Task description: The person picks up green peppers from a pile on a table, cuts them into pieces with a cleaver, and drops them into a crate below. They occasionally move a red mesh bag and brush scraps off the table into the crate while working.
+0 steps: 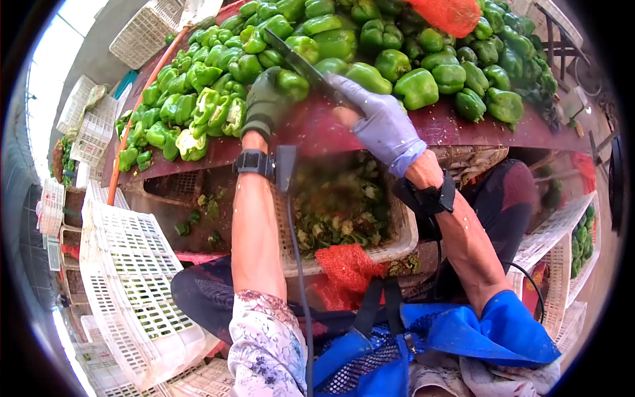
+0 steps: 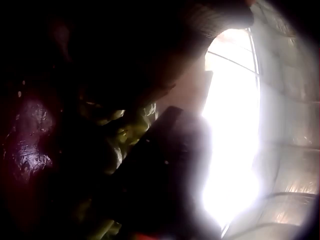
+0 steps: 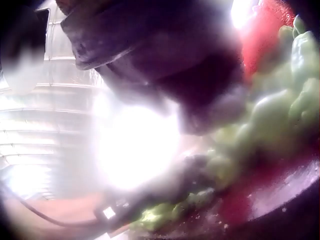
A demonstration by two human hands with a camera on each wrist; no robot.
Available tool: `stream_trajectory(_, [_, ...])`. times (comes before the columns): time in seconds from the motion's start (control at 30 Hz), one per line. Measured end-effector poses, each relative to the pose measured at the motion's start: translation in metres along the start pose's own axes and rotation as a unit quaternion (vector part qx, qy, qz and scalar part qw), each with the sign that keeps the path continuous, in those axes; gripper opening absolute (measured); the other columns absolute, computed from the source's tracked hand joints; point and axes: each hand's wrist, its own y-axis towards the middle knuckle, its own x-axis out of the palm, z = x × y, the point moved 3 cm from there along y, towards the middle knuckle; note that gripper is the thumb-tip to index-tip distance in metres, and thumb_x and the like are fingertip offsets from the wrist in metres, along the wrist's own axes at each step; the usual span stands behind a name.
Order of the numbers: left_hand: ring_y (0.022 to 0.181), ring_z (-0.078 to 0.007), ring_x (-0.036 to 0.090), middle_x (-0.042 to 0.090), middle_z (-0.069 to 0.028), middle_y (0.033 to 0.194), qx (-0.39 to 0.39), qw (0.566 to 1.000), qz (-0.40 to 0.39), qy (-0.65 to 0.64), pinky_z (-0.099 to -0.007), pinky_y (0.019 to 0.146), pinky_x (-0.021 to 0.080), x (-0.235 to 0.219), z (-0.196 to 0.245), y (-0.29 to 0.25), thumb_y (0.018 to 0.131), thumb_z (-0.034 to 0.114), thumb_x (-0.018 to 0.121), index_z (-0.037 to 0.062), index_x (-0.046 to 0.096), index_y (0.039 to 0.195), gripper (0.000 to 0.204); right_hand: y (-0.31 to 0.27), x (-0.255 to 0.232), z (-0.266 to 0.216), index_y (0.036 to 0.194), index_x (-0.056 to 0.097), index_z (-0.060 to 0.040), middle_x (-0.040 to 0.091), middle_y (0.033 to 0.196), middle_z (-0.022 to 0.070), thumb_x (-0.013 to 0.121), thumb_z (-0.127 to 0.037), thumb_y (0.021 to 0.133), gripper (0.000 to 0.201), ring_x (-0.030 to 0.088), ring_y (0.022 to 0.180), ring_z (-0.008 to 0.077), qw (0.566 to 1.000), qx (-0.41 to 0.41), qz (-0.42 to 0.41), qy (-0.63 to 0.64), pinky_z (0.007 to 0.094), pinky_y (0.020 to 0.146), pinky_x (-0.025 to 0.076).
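My right hand (image 1: 385,124), in a lavender glove, grips a knife (image 1: 296,61) whose long dark blade points up and left over the peppers in the head view. The thumb side of that glove lies along the handle end. My left hand (image 1: 266,104), in a dark glove, holds a green bell pepper (image 1: 292,85) just below the blade. A big heap of green bell peppers (image 1: 418,88) covers the far part of the red table (image 1: 324,126). Several cut, pale-edged peppers (image 1: 191,144) lie left of my left hand. The left wrist view is mostly dark; in the right wrist view the purple glove (image 3: 165,45) is blurred.
Below the table edge a crate (image 1: 397,248) holds pepper scraps, with red netting (image 1: 350,268) at its near rim. White plastic crates (image 1: 135,278) stand at the left, and another crate (image 1: 562,258) at the right. A red mesh bag (image 1: 450,14) lies on the heap.
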Motion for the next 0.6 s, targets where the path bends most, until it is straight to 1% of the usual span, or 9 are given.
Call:
stream_trajectory(0.1, [0.101, -0.0172, 0.062, 0.066, -0.0069, 0.112, -0.058, 0.981, 0.089, -0.165, -0.0277, 0.091, 0.049, 0.026, -0.055, -0.012, 0.071, 0.0, 0.076, 0.0042, 0.058, 0.127, 0.059, -0.005, 0.004, -0.004, 0.139, 0.055, -0.012, 0.067, 0.12, 0.0208, 0.067, -0.008, 0.089, 0.051, 0.069, 0.107, 0.0285, 0.998, 0.052, -0.039, 0.023, 0.0335, 0.089, 0.052])
stream_trajectory(0.13, [0.097, -0.0174, 0.061, 0.066, -0.0051, 0.108, -0.074, 0.972, 0.098, -0.201, -0.027, 0.086, 0.05, 0.027, -0.056, -0.023, 0.076, -0.002, 0.071, 0.0025, 0.059, 0.124, 0.05, -0.003, 0.003, -0.008, 0.138, 0.056, -0.0113, 0.066, 0.122, 0.0206, 0.068, -0.009, 0.089, 0.051, 0.068, 0.107, 0.0301, 0.996, 0.065, -0.044, 0.028, 0.0336, 0.09, 0.052])
stream_trajectory(0.2, [0.094, -0.0165, 0.061, 0.066, -0.0051, 0.106, -0.117, 0.979, 0.069, -0.15, -0.0274, 0.083, 0.051, 0.028, -0.058, -0.036, 0.079, -0.002, 0.069, 0.0009, 0.059, 0.122, 0.044, 0.005, -0.004, -0.025, 0.137, 0.056, -0.0113, 0.067, 0.119, 0.0209, 0.067, -0.008, 0.089, 0.05, 0.069, 0.105, 0.0313, 0.999, 0.029, -0.009, 0.033, 0.0341, 0.088, 0.053])
stream_trajectory(0.33, [0.074, -0.0095, 0.058, 0.064, -0.0028, 0.095, -0.177, 0.935, 0.1, -0.29, -0.0252, 0.062, 0.051, 0.033, -0.055, -0.054, 0.088, 0.005, 0.067, 0.0004, 0.06, 0.117, 0.03, 0.027, -0.007, -0.053, 0.139, 0.055, -0.0118, 0.068, 0.111, 0.0235, 0.065, -0.008, 0.089, 0.051, 0.07, 0.096, 0.0337, 0.999, -0.008, 0.029, 0.015, 0.0371, 0.081, 0.054])
stream_trajectory(0.37, [0.071, -0.0081, 0.057, 0.063, -0.0021, 0.093, -0.195, 0.921, 0.104, -0.322, -0.0245, 0.058, 0.05, 0.034, -0.057, -0.055, 0.09, 0.006, 0.067, 0.0007, 0.061, 0.117, 0.028, 0.033, 0.003, -0.052, 0.139, 0.055, -0.0116, 0.068, 0.108, 0.0241, 0.064, -0.01, 0.09, 0.05, 0.07, 0.094, 0.0345, 0.999, 0.041, -0.029, -0.015, 0.0386, 0.079, 0.054])
stream_trajectory(0.43, [0.064, -0.0067, 0.053, 0.06, 0.0016, 0.086, -0.215, 0.92, 0.11, -0.307, -0.0249, 0.05, 0.047, 0.038, -0.061, -0.05, 0.094, 0.016, 0.066, 0.004, 0.062, 0.113, 0.022, 0.039, 0.027, -0.039, 0.14, 0.054, -0.0112, 0.068, 0.102, 0.0254, 0.061, -0.013, 0.09, 0.05, 0.07, 0.089, 0.036, 0.977, 0.138, -0.145, -0.075, 0.0416, 0.074, 0.053])
stream_trajectory(0.5, [0.064, -0.0072, 0.053, 0.059, 0.0026, 0.084, -0.2, 0.909, 0.116, -0.347, -0.0252, 0.05, 0.048, 0.034, -0.043, -0.047, 0.096, 0.019, 0.065, 0.0055, 0.062, 0.111, 0.02, 0.041, 0.068, 0.006, 0.141, 0.052, -0.0118, 0.069, 0.097, 0.0252, 0.056, -0.019, 0.09, 0.051, 0.069, 0.085, 0.0382, 0.96, 0.136, -0.207, -0.128, 0.045, 0.072, 0.053])
stream_trajectory(0.53, [0.065, -0.0092, 0.055, 0.061, 0.0021, 0.085, -0.194, 0.92, 0.118, -0.318, -0.0254, 0.052, 0.048, 0.038, -0.049, -0.039, 0.097, 0.026, 0.064, 0.0078, 0.062, 0.11, 0.023, 0.052, 0.069, 0.006, 0.14, 0.053, -0.0109, 0.069, 0.096, 0.0251, 0.055, -0.019, 0.09, 0.05, 0.069, 0.085, 0.0386, 0.959, 0.129, -0.213, -0.136, 0.0456, 0.072, 0.053])
stream_trajectory(0.6, [0.067, -0.0113, 0.058, 0.063, 0.001, 0.087, -0.232, 0.912, 0.094, -0.324, -0.0277, 0.054, 0.05, 0.045, -0.053, -0.029, 0.096, 0.03, 0.064, 0.0087, 0.061, 0.111, 0.026, 0.064, 0.073, 0.006, 0.137, 0.054, -0.009, 0.069, 0.094, 0.0248, 0.054, -0.02, 0.09, 0.049, 0.069, 0.085, 0.0393, 0.954, 0.117, -0.232, -0.148, 0.0469, 0.073, 0.053])
